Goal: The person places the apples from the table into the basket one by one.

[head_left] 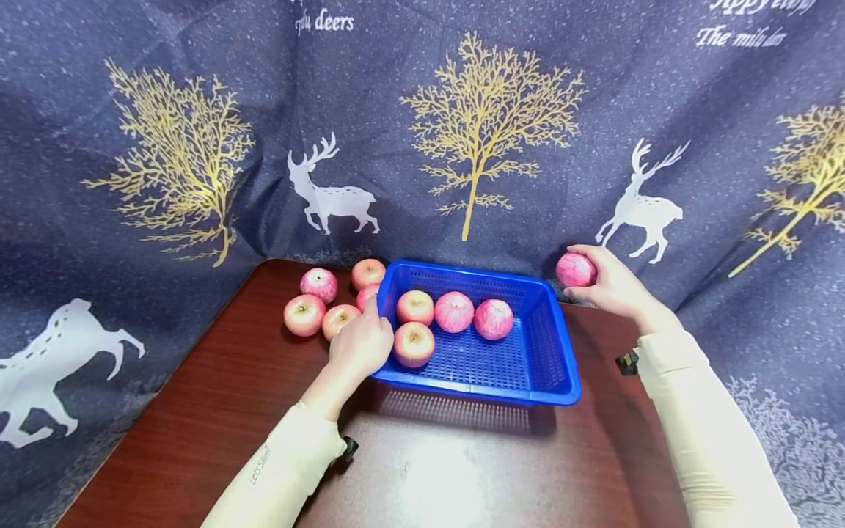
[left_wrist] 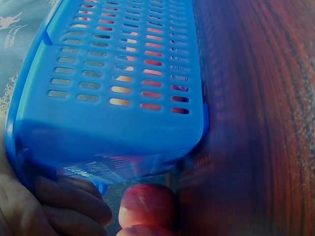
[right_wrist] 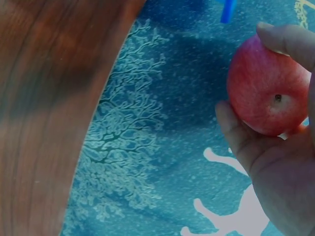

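My right hand [head_left: 614, 284] holds a pinkish-red apple [head_left: 576, 270] in the air, just beyond the right end of the blue basket [head_left: 564, 352]. In the right wrist view, thumb and fingers wrap this apple [right_wrist: 268, 88] from opposite sides. At the basket's left end, my left hand [head_left: 363, 341] grips the rim. Its fingers [left_wrist: 74, 201] curl beneath the basket's edge in the left wrist view. Several apples lie inside the basket, mostly toward its left half, among them a yellowish-red apple [head_left: 414, 345] and a pink apple [head_left: 494, 320].
Outside the basket on the left, several more apples stand on the brown wooden table [head_left: 198, 396], including a striped apple [head_left: 305, 315] and a darker pink apple [head_left: 319, 284]. A dark blue cloth [head_left: 396, 110] with deer and trees hangs close behind the table.
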Demonstrator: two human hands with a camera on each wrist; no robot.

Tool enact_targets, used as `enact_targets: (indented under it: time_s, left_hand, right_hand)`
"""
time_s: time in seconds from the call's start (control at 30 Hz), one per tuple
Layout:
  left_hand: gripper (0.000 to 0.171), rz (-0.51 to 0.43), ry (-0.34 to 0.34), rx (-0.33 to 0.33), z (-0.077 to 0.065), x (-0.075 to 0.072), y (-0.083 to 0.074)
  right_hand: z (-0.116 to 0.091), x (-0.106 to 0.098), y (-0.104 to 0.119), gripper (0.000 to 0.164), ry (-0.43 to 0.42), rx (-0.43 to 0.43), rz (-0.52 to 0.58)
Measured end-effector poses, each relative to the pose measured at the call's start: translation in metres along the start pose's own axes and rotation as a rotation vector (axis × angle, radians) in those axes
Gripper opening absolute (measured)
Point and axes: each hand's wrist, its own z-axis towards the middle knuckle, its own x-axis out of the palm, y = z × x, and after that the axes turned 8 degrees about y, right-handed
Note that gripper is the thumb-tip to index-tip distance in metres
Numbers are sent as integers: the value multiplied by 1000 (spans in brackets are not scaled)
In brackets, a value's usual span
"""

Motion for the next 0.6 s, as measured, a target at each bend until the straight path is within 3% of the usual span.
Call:
enact_targets:
  time_s: [0.6]
  left_hand:
    - [60, 3, -5, 3, -1, -1, 0]
  right_hand:
    - [14, -5, 46, 77, -5, -101, -20]
